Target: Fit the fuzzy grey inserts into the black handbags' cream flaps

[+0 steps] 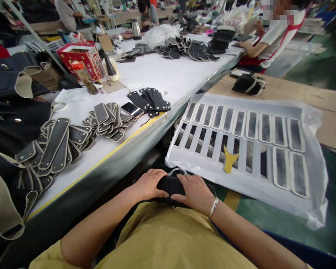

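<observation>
Close to my body, both hands grip a black piece of flat material whose full shape is hidden by my fingers. My left hand point(151, 183) has its fingers closed over the left end of the black piece point(170, 186). From the other side my right hand point(195, 191), with a bracelet at the wrist, curls over its right end. Just beyond the hands, to the right, lies a white-covered board point(196, 164) bearing rows of dark strips with pale borders point(252, 125). A yellow forked tool point(230, 161) rests on this board.
The long white table point(145, 78) on the left carries tan-edged dark straps point(54, 145), black pieces point(151, 99), a phone point(132, 110), a bottle point(84, 77) and a red box point(82, 59). A black bundle point(248, 83) lies on cardboard point(294, 93). Co-workers point(268, 45) sit farther back.
</observation>
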Available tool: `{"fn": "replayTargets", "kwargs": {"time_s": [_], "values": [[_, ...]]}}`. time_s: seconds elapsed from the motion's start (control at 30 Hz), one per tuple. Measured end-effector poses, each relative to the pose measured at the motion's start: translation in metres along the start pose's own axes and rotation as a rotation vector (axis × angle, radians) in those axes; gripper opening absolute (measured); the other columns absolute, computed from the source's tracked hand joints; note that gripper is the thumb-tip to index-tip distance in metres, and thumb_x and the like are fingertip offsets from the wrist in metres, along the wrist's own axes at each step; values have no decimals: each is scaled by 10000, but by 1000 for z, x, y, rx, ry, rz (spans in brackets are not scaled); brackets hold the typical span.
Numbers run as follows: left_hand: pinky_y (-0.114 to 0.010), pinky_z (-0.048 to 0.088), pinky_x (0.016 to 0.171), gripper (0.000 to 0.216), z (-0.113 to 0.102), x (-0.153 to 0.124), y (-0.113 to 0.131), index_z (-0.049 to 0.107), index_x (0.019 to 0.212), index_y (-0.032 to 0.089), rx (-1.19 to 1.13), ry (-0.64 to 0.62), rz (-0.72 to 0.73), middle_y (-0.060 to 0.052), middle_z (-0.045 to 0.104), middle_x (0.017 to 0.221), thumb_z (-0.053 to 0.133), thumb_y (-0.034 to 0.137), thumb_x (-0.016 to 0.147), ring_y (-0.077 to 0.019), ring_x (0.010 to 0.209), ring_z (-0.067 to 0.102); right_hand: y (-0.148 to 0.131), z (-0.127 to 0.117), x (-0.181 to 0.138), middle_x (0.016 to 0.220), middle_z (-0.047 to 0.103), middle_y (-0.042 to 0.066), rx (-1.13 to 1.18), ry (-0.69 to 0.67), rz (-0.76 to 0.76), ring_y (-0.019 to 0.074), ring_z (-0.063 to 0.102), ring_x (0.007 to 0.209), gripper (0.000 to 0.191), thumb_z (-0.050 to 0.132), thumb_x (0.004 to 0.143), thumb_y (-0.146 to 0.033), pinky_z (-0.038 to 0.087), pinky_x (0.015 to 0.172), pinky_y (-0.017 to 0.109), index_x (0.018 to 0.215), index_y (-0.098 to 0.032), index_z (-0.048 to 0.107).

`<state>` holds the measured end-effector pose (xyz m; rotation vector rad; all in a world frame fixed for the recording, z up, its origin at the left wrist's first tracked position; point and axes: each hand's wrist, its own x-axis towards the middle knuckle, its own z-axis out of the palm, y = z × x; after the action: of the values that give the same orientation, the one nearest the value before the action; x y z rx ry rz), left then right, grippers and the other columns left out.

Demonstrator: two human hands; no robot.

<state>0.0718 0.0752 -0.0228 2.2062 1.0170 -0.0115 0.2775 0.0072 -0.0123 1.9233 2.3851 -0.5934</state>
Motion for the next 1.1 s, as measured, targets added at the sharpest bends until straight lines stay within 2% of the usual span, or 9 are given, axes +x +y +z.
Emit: {"fn": "replayTargets", "kwargs": {"time_s": [0.13,0.4,0.47,0.57,0.67,0.77,0.93,1.03,1.1], "values": [[-435,292,1058,719,4,-3,1,486,1252,197,17,-34,-6,-118,343,1427,729,448,624,-319,1288,331,-8,5,5,1141,600,142,12,-58,-4,302,536,1072,711,553,729,-627,341,962,446,1265,-168,477],[-442,300,1049,683,1,-12,-13,471,1265,225,-58,-4,-56,-115,253,1477,715,395,649,-318,1315,302,25,-4,-17,1244,551,127,15,-108,34,316,510,1123,644,549,772,-536,314,997,494,1312,-203,440],[-419,343,1023,706,-1,-15,-20,457,1280,208,-120,18,-57,-123,293,1458,716,366,642,-311,1286,352,37,-6,-22,1260,540,136,56,-112,45,316,505,1132,666,562,761,-522,336,993,477,1318,-181,434],[-388,377,999,690,-5,-25,-34,440,1301,165,-296,-4,-78,-121,466,1345,680,330,676,-277,1185,477,56,-4,-35,1313,497,135,249,-109,69,282,489,1168,704,559,757,-498,366,1002,418,1345,-154,382],[-354,373,1014,616,0,-40,-48,412,1324,161,-617,-5,-100,-81,516,1312,598,331,761,-228,1177,497,70,7,-56,1322,495,105,489,-30,170,234,497,1174,610,436,832,-472,377,1012,381,1356,-173,338],[-339,367,1027,562,15,-51,-53,380,1343,186,-829,84,-113,-44,494,1342,531,312,816,-194,1210,471,72,27,-76,1349,467,97,642,106,264,227,435,1242,543,358,865,-451,338,1051,377,1334,-175,355],[-336,409,979,459,38,-48,-39,447,1277,183,-669,310,-209,-57,557,1260,476,293,833,-196,1138,529,54,52,-76,1292,498,107,775,328,375,233,440,1229,419,338,878,-415,331,1051,406,1235,-209,415],[-324,411,968,419,43,-43,-31,462,1252,183,-550,422,-247,-59,557,1246,430,298,850,-189,1119,538,45,54,-65,1198,543,110,783,458,428,235,491,1152,367,334,875,-415,349,1027,418,1152,-209,460],[-319,401,980,423,42,-45,-30,448,1262,177,-551,440,-248,-67,545,1260,407,314,864,-185,1136,528,43,52,-62,1150,563,119,770,523,460,234,519,1098,364,320,874,-415,363,1007,414,1115,-195,482]]}}
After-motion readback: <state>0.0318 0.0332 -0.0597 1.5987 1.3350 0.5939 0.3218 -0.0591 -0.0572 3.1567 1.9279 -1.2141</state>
